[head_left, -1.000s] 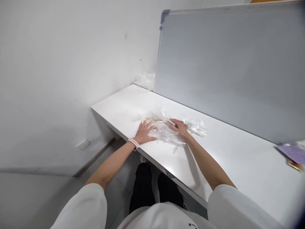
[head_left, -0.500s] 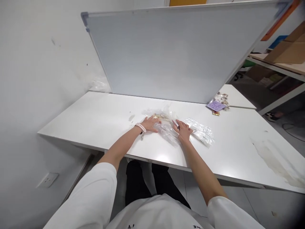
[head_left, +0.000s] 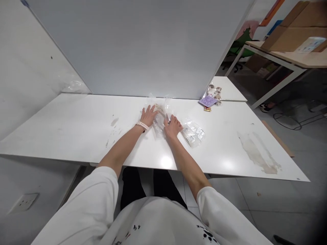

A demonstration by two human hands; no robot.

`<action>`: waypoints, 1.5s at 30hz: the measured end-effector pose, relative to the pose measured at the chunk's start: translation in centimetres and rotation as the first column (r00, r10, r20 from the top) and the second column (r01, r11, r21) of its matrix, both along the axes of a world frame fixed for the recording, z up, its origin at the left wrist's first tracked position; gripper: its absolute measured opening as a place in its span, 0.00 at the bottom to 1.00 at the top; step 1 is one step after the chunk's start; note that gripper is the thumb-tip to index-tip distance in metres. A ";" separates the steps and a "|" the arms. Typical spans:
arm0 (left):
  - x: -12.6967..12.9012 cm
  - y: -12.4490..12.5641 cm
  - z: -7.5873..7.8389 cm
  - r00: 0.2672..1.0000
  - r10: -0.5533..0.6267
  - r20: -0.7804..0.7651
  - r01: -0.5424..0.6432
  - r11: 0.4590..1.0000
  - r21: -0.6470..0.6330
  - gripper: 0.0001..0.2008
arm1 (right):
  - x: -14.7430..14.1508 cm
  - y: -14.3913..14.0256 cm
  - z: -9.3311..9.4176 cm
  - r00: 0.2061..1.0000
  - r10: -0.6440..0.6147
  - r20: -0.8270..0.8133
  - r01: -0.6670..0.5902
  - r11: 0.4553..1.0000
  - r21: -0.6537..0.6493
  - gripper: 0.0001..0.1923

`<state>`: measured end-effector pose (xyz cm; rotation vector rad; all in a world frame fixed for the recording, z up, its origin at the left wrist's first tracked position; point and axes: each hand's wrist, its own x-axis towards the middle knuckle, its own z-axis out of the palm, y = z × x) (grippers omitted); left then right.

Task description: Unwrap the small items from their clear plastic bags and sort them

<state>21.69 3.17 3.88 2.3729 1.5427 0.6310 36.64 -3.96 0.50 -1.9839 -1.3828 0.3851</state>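
My left hand (head_left: 149,116), with a pink watch band at the wrist, lies flat with spread fingers on a crumpled clear plastic bag (head_left: 159,119) on the white table (head_left: 76,129). Something pale and gold shows inside the bag near my left fingertips. My right hand (head_left: 173,126) rests on the bag's right side, fingers bent over the plastic. Whether it pinches the plastic is unclear. A second flat clear packet (head_left: 193,133) lies just right of my right hand.
A large whiteboard (head_left: 140,44) stands upright along the table's far edge. A purple card with small wrapped items (head_left: 209,99) sits at the far right of the table. Stains (head_left: 255,153) mark the right side. A wooden bench with cardboard (head_left: 286,44) stands beyond.
The view has swung to the right, bringing the table's right end and the bench into sight. Both hands stay on the plastic bag and have drawn closer together.
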 end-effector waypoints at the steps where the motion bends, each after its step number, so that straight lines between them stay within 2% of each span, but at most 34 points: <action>1: -0.1 -1.7 -0.8 0.996 0.065 0.054 -0.066 0.997 0.028 0.35 | 0.8 -1.1 0.1 0.999 0.044 0.006 -0.044 0.999 0.024 0.31; 3: -0.9 -5.5 -2.4 0.977 0.174 0.124 -0.180 0.983 0.037 0.40 | 3.2 -4.2 0.1 0.993 0.086 0.075 -0.096 0.986 0.138 0.31; 5: -2.1 -9.3 -3.8 0.922 0.290 0.257 -0.298 0.954 -0.006 0.42 | 6.2 -7.6 -0.4 0.989 -0.002 0.151 -0.039 0.964 0.264 0.30; 6: -2.7 -11.0 -4.4 0.883 0.344 0.319 -0.346 0.937 -0.051 0.42 | 7.6 -9.1 -0.8 0.987 -0.066 0.148 0.026 0.965 0.261 0.31; 8: -3.5 -13.8 -5.2 0.826 0.413 0.383 -0.395 0.910 -0.131 0.41 | 10.1 -11.3 -1.4 0.984 -0.132 0.120 0.111 0.979 0.169 0.33; 10: -3.6 -15.4 -5.5 0.828 0.435 0.355 -0.404 0.901 -0.159 0.38 | 11.5 -12.3 -1.7 0.988 -0.115 0.107 0.109 0.992 0.056 0.34; 15: -2.5 -15.4 -5.6 0.870 0.435 0.232 -0.420 0.900 -0.113 0.35 | 11.4 -11.8 -1.7 0.988 -0.015 0.151 0.023 0.998 -0.055 0.23; 20: -2.6 -15.0 -5.5 0.886 0.414 0.209 -0.406 0.910 -0.082 0.32 | 11.2 -11.6 -0.5 0.998 0.013 0.055 -0.006 0.992 -0.126 0.11; 23: -2.7 -15.4 -5.0 0.880 0.416 0.230 -0.403 0.909 -0.102 0.31 | 11.4 -12.2 0.5 0.998 -0.010 0.068 0.014 0.999 -0.050 0.06; 25: -2.3 -16.1 -4.3 0.875 0.411 0.254 -0.396 0.911 -0.111 0.30 | 10.8 -13.1 0.9 0.981 -0.024 0.192 0.016 0.999 0.045 0.08; 27: -1.4 -17.1 -3.7 0.883 0.383 0.273 -0.373 0.923 -0.091 0.29 | 9.5 -14.2 0.8 0.952 0.005 0.305 -0.032 0.996 0.084 0.10; 30: 0.9 -19.1 -3.0 0.918 0.240 0.314 -0.258 0.966 0.014 0.27 | 6.6 -16.2 -0.3 0.924 0.157 0.348 -0.188 0.980 0.058 0.07; 32: 2.6 -20.2 -3.0 0.942 0.084 0.324 -0.122 0.988 0.097 0.24 | 5.3 -17.4 -1.3 0.903 0.268 0.336 -0.309 0.948 0.074 0.12; 34: 4.1 -20.9 -3.5 0.952 -0.043 0.302 0.007 0.993 0.121 0.22 | 5.0 -18.2 -2.0 0.916 0.315 0.247 -0.356 0.923 0.144 0.17; 37: 5.8 -21.1 -4.9 0.961 -0.128 0.245 0.123 0.992 0.036 0.20 | 6.4 -18.3 -2.2 0.975 0.200 0.101 -0.217 0.955 0.200 0.20; 40: 6.7 -20.8 -6.0 0.966 -0.157 0.204 0.168 0.985 -0.038 0.20 | 8.1 -17.2 -2.0 0.987 0.051 0.155 -0.067 0.992 0.104 0.22; 42: 6.9 -20.7 -6.1 0.967 -0.141 0.213 0.161 0.984 -0.077 0.19 | 8.7 -16.4 -1.9 0.983 0.053 0.176 -0.061 0.997 0.040 0.23; 45: 6.8 -20.6 -5.4 0.957 -0.097 0.272 0.140 0.979 -0.146 0.18 | 8.7 -15.6 -1.6 0.997 0.067 0.048 -0.067 0.998 -0.007 0.23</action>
